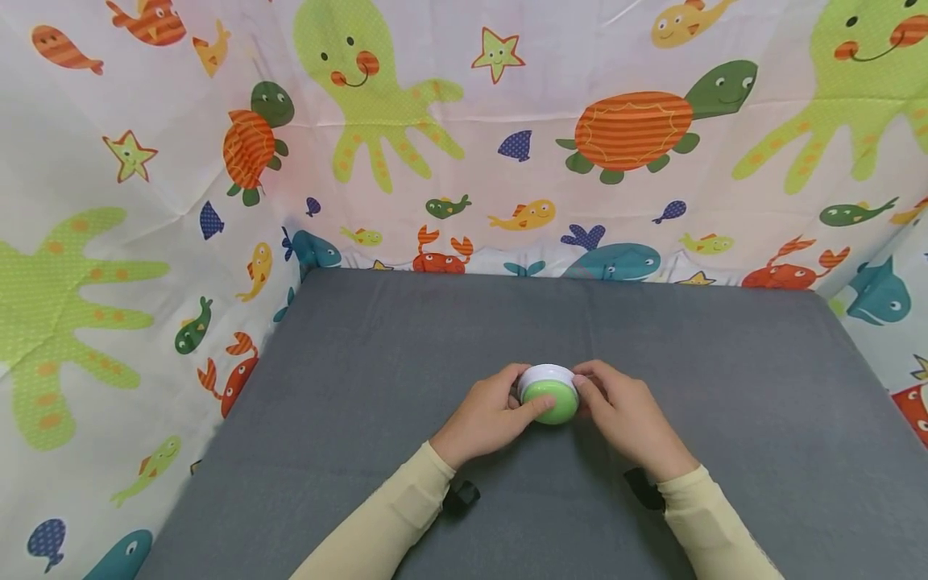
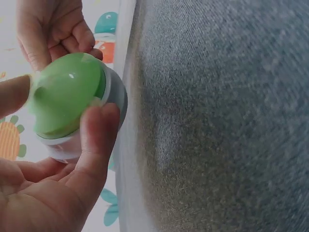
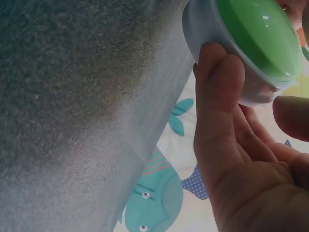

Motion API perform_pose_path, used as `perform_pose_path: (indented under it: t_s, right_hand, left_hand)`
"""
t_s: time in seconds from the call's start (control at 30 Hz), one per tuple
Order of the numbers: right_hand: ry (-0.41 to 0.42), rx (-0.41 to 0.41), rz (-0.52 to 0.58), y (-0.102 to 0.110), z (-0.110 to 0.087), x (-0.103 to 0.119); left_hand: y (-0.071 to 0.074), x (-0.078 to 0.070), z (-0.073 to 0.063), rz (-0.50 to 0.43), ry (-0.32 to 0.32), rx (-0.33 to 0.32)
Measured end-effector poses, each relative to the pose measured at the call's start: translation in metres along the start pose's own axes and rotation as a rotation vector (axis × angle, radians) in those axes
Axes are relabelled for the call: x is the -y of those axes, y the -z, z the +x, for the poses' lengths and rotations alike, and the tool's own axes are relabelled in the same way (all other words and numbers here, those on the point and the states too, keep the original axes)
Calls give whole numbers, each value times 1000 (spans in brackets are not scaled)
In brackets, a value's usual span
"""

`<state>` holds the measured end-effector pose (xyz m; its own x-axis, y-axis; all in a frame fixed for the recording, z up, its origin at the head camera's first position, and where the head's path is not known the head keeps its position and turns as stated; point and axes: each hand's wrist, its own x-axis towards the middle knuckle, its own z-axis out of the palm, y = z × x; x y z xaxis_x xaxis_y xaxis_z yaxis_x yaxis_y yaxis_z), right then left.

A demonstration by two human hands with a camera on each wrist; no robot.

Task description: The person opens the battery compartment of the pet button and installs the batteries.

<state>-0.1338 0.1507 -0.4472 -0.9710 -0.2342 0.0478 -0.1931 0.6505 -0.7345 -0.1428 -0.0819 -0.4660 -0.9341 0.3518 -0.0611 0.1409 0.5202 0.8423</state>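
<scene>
A round push button with a white base and a glossy green dome [image 1: 557, 409] is held between both hands above the grey table, dome tilted toward me. My left hand [image 1: 484, 417] grips it from the left, thumb on the green dome and fingers round the white side. From the right, my right hand [image 1: 629, 412] holds the white rim between thumb and fingers. In the left wrist view the green dome [image 2: 67, 92] shows a small dent by the thumb. The right wrist view has the white base [image 3: 200, 29] resting against the fingers; its underside is hidden.
A grey cloth covers the table [image 1: 406, 338]. Behind it and along both sides hangs a white curtain [image 1: 507, 193] printed with sea animals. Dark straps with small black mounts [image 1: 462, 498] sit at my wrists, below the cream sleeves [image 1: 384, 524].
</scene>
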Motion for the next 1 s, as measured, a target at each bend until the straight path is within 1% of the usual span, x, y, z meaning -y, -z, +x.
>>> perform_pose_path:
  t_s: [0.13, 0.27, 0.37, 0.43, 0.63, 0.83, 1.0]
  right_hand:
    - [-14, 26, 9, -2, 0, -2]
    - [-31, 71, -22, -6, 2, -2]
    - [-33, 88, -56, -11, 3, -4]
    - [-18, 84, -76, -14, 3, -4]
    - [33, 38, -154, -21, 3, -3]
    - [63, 31, -194, -24, 1, -3]
    - [83, 25, -221, -28, 1, -3]
  left_hand:
    - [-1, 2, 1, 7, 8, 3]
    - [-1, 3, 2, -32, 50, 15]
    - [-2, 3, 2, -46, 69, 12]
    - [-3, 3, 2, -32, 74, -3]
    - [-7, 4, 2, 44, 71, -52]
    - [-9, 6, 1, 75, 73, -48]
    - [-11, 8, -1, 121, 55, -52]
